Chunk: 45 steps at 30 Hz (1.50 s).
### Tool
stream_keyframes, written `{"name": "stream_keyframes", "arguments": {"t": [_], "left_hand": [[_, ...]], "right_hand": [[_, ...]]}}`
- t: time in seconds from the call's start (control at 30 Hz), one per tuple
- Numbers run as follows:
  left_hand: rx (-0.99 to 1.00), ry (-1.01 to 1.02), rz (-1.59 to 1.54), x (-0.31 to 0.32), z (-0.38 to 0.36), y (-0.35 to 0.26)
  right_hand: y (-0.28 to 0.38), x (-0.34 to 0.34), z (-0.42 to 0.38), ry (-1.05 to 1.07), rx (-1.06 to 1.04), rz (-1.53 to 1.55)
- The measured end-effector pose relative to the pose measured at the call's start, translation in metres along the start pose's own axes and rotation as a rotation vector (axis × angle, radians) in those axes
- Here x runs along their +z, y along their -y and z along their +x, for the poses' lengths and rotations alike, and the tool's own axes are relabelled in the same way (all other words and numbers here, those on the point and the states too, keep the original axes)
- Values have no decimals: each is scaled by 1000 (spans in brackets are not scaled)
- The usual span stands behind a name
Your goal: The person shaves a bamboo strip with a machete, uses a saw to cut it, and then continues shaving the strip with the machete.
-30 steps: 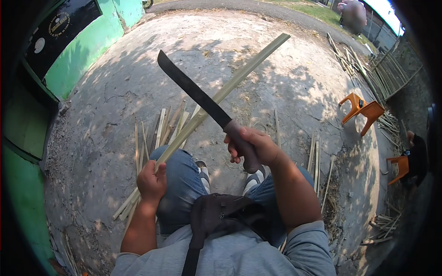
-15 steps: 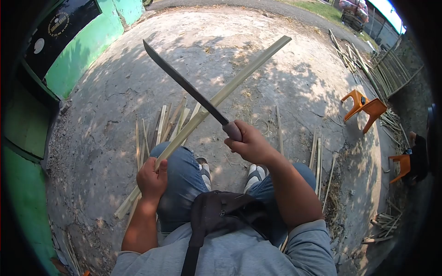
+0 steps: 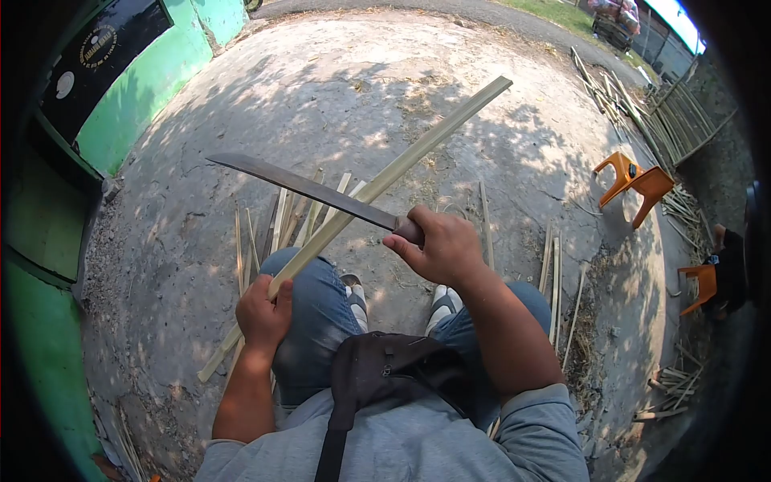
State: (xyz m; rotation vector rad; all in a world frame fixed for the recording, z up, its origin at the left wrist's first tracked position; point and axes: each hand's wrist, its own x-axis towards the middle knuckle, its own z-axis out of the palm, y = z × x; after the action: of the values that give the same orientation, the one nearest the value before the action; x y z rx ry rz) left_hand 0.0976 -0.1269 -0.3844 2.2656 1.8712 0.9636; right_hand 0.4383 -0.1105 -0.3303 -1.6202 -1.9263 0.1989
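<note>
My left hand [image 3: 263,315] is closed around the lower part of a long pale bamboo strip [image 3: 401,165], which slants up and away to the right over my left knee. In my right hand [image 3: 438,245] is the brown handle of a machete [image 3: 301,185], its dark blade pointing left. The blade crosses over the strip near the strip's middle. Below the left hand, the strip's near end sticks out toward the ground.
Several cut strips [image 3: 285,217] lie on the ground beyond my left knee, with more strips [image 3: 552,269] right of my right leg. An orange plastic stool [image 3: 634,189] stands at the right, near a pile of poles [image 3: 614,100]. A green wall [image 3: 132,112] runs along the left.
The machete's blade has swung down and toward me, from pointing steeply up-left to lying flatter across the strip. The strip's far end has dipped slightly; my left hand is nearly still.
</note>
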Motion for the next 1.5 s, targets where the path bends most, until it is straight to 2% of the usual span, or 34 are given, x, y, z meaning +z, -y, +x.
{"name": "stream_keyframes", "arguments": {"t": [0.3, 0.4, 0.63, 0.9, 1.03, 1.27, 1.37, 1.5], "left_hand": [[-49, -9, -2, -4, 0, -5], [-35, -4, -20, -4, 0, -2], [-37, -28, -61, 0, -1, 2], [-52, -18, -67, 2, -3, 5], [-33, -53, -22, 2, -5, 3], [0, -59, -16, 9, -5, 11], [-11, -47, -13, 6, -6, 9], [6, -72, 25, 6, -4, 4]], "right_hand": [[-18, -1, 7, -68, -99, -106], [-16, -2, 5, -17, -85, -106], [-36, 7, 19, -152, -40, -210], [-8, 24, 9, -199, -188, -179], [-12, 21, 16, -147, -92, -229], [0, 35, 9, -243, -221, -145], [-12, 26, 18, -228, -191, -214], [-30, 20, 25, -230, 22, -223]]}}
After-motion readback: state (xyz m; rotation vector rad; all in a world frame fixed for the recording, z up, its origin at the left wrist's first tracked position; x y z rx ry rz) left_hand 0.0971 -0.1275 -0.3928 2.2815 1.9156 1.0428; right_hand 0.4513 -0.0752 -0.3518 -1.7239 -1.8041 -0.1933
